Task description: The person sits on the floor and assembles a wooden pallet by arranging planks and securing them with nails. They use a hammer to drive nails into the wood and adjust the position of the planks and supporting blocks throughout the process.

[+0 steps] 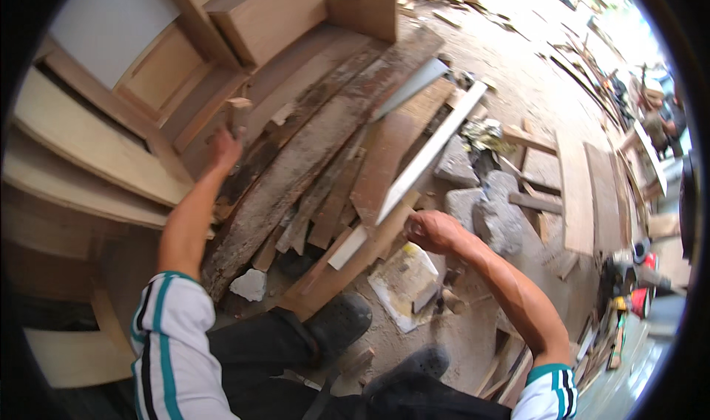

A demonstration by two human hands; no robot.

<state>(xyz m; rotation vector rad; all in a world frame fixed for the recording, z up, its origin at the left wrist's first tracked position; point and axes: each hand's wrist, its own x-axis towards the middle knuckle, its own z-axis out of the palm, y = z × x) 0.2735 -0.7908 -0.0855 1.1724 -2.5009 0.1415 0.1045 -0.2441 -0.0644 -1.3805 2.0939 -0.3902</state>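
Note:
My left hand [225, 148] is closed around a short wood block [238, 109], raised at the left beside a wooden cabinet frame [274, 21]. My right hand [435, 232] is curled with its fingers together, over the ground near a long white strip [433, 151]. Whether anything lies inside those fingers is hidden. Between the two hands runs a pile of old boards, the largest a rough, dirt-stained plank [310, 150]. Below my right hand lies a stained pale slab [405, 283].
Curved plywood panels [89, 135] lean at the left. Grey concrete lumps [497, 209] sit right of the pile, with upright boards [575, 191] beyond. A white chunk [249, 285] lies near my dark shoe [340, 322]. Scrap wood litters the sandy ground, and another person [668, 120] is at far right.

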